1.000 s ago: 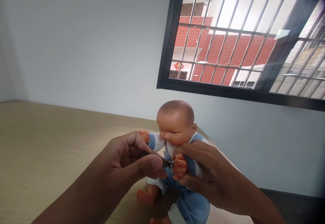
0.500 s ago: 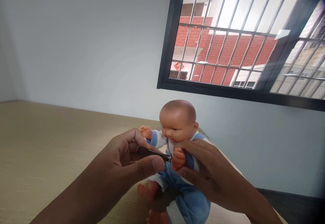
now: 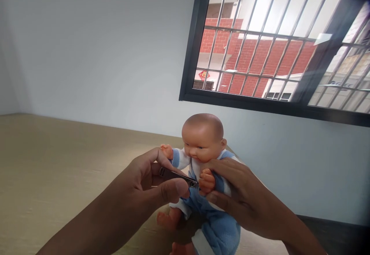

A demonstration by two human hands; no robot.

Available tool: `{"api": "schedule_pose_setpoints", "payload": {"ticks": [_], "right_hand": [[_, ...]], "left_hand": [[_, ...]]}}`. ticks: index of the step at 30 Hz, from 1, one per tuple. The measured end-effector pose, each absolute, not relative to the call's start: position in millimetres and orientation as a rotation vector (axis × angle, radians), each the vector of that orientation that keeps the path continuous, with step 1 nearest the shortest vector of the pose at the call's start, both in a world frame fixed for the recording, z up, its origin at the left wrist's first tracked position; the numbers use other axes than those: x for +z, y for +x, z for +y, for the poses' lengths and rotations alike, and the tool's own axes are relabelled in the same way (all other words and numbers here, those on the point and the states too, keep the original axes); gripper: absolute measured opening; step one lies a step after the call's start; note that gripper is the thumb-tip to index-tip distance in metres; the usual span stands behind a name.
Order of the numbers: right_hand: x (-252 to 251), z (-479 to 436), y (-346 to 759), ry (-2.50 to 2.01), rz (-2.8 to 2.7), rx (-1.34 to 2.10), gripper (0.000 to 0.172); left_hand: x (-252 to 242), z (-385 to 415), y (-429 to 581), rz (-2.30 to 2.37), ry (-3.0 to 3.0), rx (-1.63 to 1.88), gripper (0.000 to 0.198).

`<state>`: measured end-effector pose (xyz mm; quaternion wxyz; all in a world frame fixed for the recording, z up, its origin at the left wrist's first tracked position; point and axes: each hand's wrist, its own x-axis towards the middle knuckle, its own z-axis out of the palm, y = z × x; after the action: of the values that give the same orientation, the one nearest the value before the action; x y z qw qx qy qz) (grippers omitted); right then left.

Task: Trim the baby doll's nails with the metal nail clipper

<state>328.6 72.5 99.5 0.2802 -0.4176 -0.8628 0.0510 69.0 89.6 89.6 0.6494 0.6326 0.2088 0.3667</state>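
Doll [image 3: 203, 135] sits on tan surface [image 3: 72, 170]. Left hand [image 3: 156, 178], mostly closed, pinches nail clipper [image 3: 176, 176], tip beside doll's fist [image 3: 207, 181]; right hand [image 3: 239, 185] curls around doll's sleeve [image 3: 219, 183]. Best, probably: sleeve steady, tip aligned with one finger. Count: one doll, one clipper, two human hands.

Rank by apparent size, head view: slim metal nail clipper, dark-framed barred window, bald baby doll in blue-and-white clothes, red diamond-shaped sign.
1. Window, cut off by the picture edge
2. Baby doll, partly covered
3. Nail clipper, partly covered
4. Sign, seen through the window
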Motion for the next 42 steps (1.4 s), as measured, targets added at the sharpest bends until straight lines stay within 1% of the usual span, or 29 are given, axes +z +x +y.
{"api": "schedule_pose_setpoints", "payload": {"ticks": [7, 12, 16, 21, 26, 31, 35, 39, 42], "right_hand": [[99.2, 72.6, 329.0, -1.080, -2.321, 0.125, 0.023], [98.9, 71.7, 329.0, -1.061, -2.320, 0.154, 0.025], [98.5, 72.2, 329.2, -1.055, -2.320, 0.186, 0.026], [99.2, 72.3, 328.5, -1.048, -2.324, 0.161, 0.024], [99.2, 72.1, 327.5, -1.057, -2.315, 0.176, 0.026], [99.0, 71.1, 327.9, -1.031, -2.322, 0.161, 0.023], [98.0, 72.2, 328.8, -1.034, -2.315, 0.166, 0.026], [96.6, 72.7, 329.9, -1.043, -2.324, 0.163, 0.023], [97.1, 72.3, 329.9, -1.036, -2.324, 0.157, 0.023]], "left_hand": [[84.6, 93.0, 74.2, 0.480, 1.445, 0.860, 0.025], [83.2, 92.6, 70.3, 0.495, 1.482, 0.844, 0.021], [85.6, 92.8, 68.6, 0.536, 1.479, 0.807, 0.030], [86.2, 91.8, 67.4, 0.578, 1.487, 0.797, 0.035], [82.8, 94.1, 66.2, 0.609, 1.474, 0.787, 0.042], [82.6, 95.9, 67.8, 0.565, 1.476, 0.807, 0.038], [84.1, 94.5, 69.1, 0.501, 1.430, 0.837, 0.033], [83.4, 94.0, 69.7, 0.427, 1.396, 0.846, 0.027], [81.3, 96.4, 69.8, 0.427, 1.417, 0.835, 0.027]]}}
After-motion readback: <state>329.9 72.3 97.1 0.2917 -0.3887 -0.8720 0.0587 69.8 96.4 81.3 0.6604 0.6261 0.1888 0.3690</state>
